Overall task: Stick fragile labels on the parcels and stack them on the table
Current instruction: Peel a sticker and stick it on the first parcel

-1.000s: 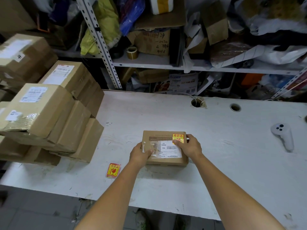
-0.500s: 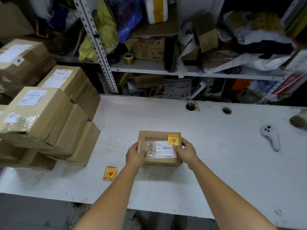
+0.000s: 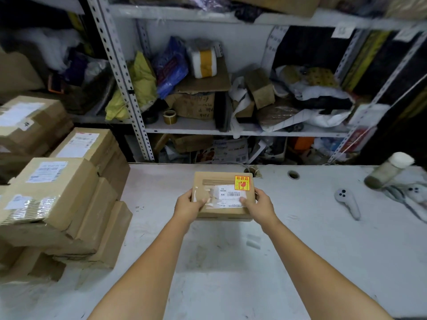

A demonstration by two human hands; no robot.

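- Parcel (image 3: 223,196): lay flat on the tabletop (image 3: 300,250) a second ago; since lifted clear and carried above its middle, toward the back edge, with a shadow thrown on the bare surface below.
- Left hand (image 3: 188,205): clamped on the box's left end, thumb over the top.
- Right hand (image 3: 260,205): clamped on the right end, thumb across the white shipping label (image 3: 228,196).
- Fragile label (image 3: 242,183): already stuck at the top's far right corner, so labelling judged finished and stacking begun.
- Stack of parcels (image 3: 57,192): piled along the tabletop's left edge, well apart from the carried box; judged a likely place to set it down.
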